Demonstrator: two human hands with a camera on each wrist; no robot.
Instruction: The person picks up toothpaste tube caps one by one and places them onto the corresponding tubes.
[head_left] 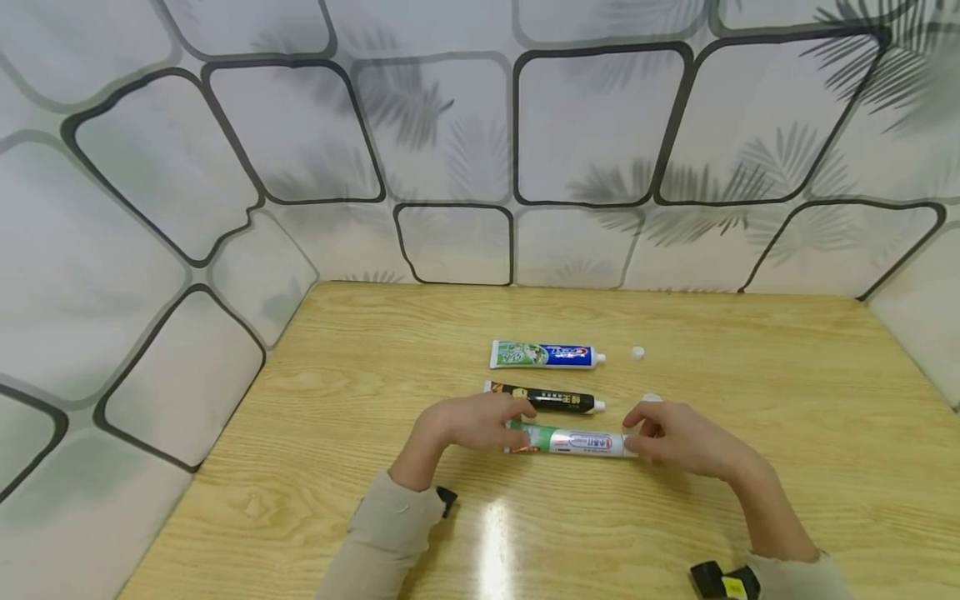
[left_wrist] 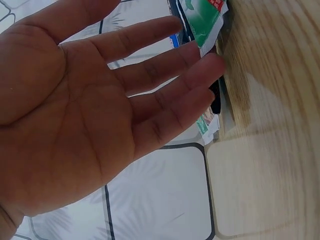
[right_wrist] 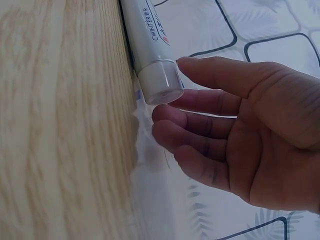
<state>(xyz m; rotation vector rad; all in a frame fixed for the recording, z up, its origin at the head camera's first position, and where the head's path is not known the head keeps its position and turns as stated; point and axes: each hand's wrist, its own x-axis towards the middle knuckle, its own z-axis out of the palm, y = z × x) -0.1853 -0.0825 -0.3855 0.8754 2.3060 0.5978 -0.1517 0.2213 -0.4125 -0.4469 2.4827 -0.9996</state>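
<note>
A silver, green and white tube [head_left: 588, 442] lies across the wooden table, nearest the person. At its flat crimped end [left_wrist: 212, 37] is the left hand [head_left: 480, 421], fingers [left_wrist: 150, 72] extended and spread; the thumb's contact is unclear. The right hand [head_left: 690, 442] is at the other end, where a wide white cap [right_wrist: 161, 82] sits on the tube. Its thumb tip [right_wrist: 187, 65] is beside the cap, the fingers loosely bent below and behind it. Just beyond the left fingertips lies a black tube [head_left: 558, 399] with a narrow bare nozzle.
A green and blue tube [head_left: 555, 355] lies farther back, its nozzle uncapped. To its right is a small white cap [head_left: 637, 352]; another white cap [head_left: 652, 397] lies just behind the right hand. A patterned wall [head_left: 453, 242] borders the table [head_left: 375, 333] at the back and sides.
</note>
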